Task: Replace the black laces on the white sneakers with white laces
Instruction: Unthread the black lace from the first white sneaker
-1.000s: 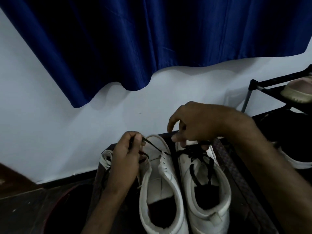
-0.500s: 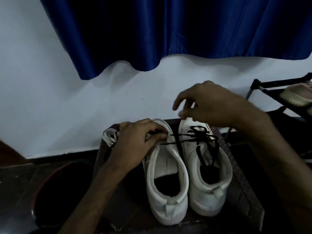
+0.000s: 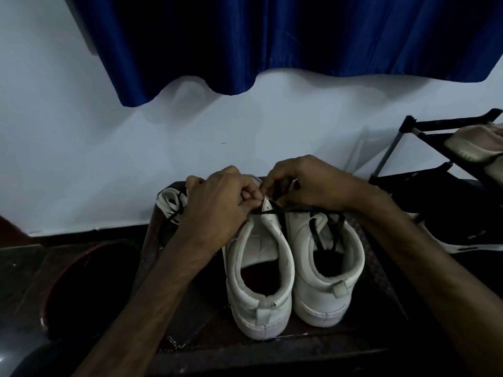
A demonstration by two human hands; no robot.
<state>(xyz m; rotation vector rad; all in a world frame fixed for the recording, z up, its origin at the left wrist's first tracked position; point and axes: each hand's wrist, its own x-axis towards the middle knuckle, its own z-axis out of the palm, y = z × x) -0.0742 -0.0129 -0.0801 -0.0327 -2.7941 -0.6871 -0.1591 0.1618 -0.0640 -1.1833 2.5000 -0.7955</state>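
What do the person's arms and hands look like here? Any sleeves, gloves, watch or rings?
Both are bare. The left hand and right hand wear no gloves, and no ring shows on the visible fingers. The left forearm and right forearm are uncovered to the frame edge: no sleeve, watch or bracelet. Dim light hides finer marks.

Head view looks forward and down, near the sneakers [image 3: 260, 308].

Dim, bluish light — lower corners sink into shadow, edges bowed by wide-angle distortion.
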